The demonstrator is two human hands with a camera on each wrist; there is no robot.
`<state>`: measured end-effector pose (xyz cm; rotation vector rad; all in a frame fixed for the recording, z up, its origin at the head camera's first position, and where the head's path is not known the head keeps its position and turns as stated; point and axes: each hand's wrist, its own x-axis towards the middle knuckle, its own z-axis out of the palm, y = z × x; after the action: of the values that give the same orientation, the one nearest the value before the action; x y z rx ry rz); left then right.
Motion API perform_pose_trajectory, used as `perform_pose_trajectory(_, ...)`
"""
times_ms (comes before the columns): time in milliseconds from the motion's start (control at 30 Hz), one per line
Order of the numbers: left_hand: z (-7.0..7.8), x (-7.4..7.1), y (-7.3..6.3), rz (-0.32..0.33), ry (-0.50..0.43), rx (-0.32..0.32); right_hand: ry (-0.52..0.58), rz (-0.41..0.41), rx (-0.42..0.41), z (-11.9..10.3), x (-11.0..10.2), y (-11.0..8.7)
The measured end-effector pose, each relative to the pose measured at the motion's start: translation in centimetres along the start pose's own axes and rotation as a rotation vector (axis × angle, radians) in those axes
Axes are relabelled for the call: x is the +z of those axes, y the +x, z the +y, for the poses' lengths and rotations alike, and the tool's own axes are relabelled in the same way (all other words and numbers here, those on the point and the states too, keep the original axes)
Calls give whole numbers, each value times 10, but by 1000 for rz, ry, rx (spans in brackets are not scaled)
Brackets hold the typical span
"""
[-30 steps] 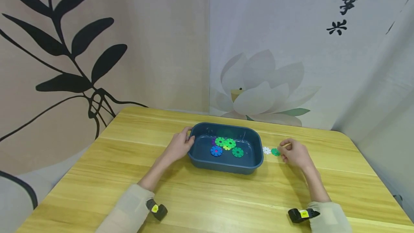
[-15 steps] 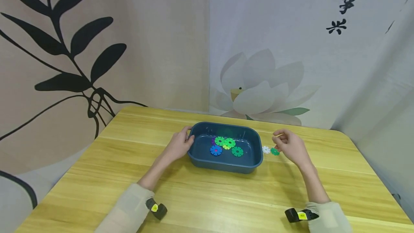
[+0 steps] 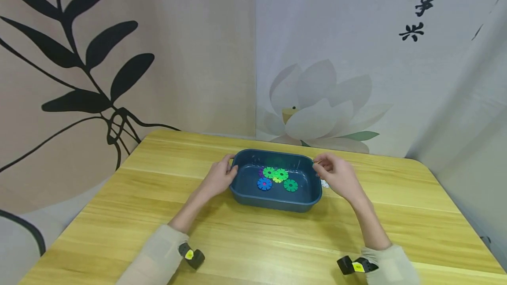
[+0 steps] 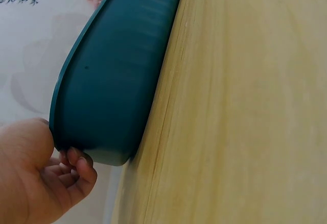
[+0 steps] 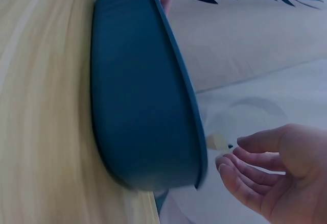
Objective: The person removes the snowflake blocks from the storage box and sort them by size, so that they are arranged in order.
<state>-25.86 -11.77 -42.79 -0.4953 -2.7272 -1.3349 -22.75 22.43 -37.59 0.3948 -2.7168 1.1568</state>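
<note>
A dark blue rectangular plastic basin with rounded corners (image 3: pixel 273 203) is resting on the wooden table, its long axis running left to right across the person's front, the right end angling slightly nearer. Inside, small flower-shaped discs are lying mostly around the middle of the floor: a purple disc (image 3: pixel 261 173) partly covered, two light green discs (image 3: pixel 281 174), a yellow disc (image 3: pixel 277 180) overlapping among them, a blue disc with a pinkish centre (image 3: pixel 264 184) toward the left, and a darker green disc (image 3: pixel 291 185) toward the right.

The left hand (image 3: pixel 220 177) is gripping the basin at its left short end, the thumb lying over the rim and the other fingers curling against the outer wall. The right hand (image 3: pixel 336 173) is hovering at the far right corner, its fingertips standing about over the rim. Thumb and fingers are bending close together; a speck of orange is showing by the tips, but I cannot tell whether they are pinching anything.

From those tips the darker green disc is lying leftward, lower and nearer the person, and the right hand is the nearer one to it. Any lowering there, I judge, is depending on clearing the rim first. A white flower-shaped disc (image 3: pixel 325 184) is lying just outside the right end, partly hidden.
</note>
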Motion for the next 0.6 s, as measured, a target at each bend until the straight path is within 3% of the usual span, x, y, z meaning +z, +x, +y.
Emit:
perform_pose_trajectory(367, 0, 0, 0, 4, 0, -3, -14, -122, -81, -16, 40, 14)
perform_pose_trajectory(600, 0, 0, 1, 12, 12, -5, 10, -204, -58, -21, 57, 23)
